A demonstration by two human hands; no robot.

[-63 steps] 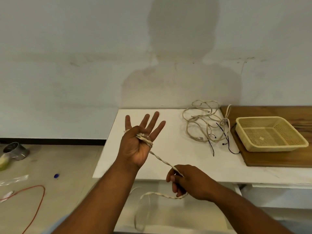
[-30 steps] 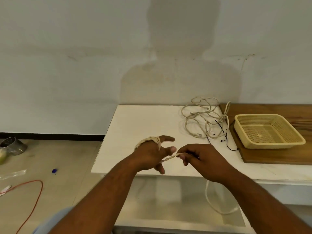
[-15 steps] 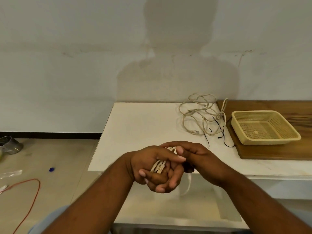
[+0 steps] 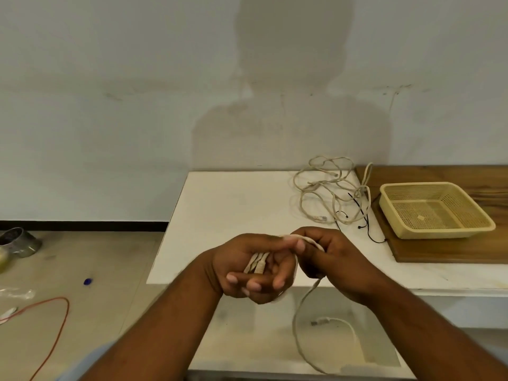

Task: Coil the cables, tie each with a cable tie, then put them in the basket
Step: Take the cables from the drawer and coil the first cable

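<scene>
A beige cable (image 4: 257,264) is wound in several turns around my left hand (image 4: 248,266), whose fingers curl over the turns. My right hand (image 4: 327,257) pinches the same cable just to the right of it, near the white table's front edge. The cable's free tail (image 4: 298,325) hangs below the table edge, and its plug end (image 4: 319,322) dangles there. A loose tangle of beige cables (image 4: 330,193) lies at the back of the table. Thin black cable ties (image 4: 362,215) lie beside it. The empty yellow mesh basket (image 4: 467,232) stands at the right.
The basket rests on a brown wooden board (image 4: 445,251) on the white table (image 4: 225,210). A wall stands right behind the table. On the floor at the left lie an orange cable (image 4: 55,323), a metal bowl (image 4: 19,242), clear plastic wrap and a small blue piece (image 4: 88,281).
My left hand dropped from a raised, spread palm to low and curled. More turns of cable now lie around it, the hanging tail is shorter, and my right hand stays close against it.
</scene>
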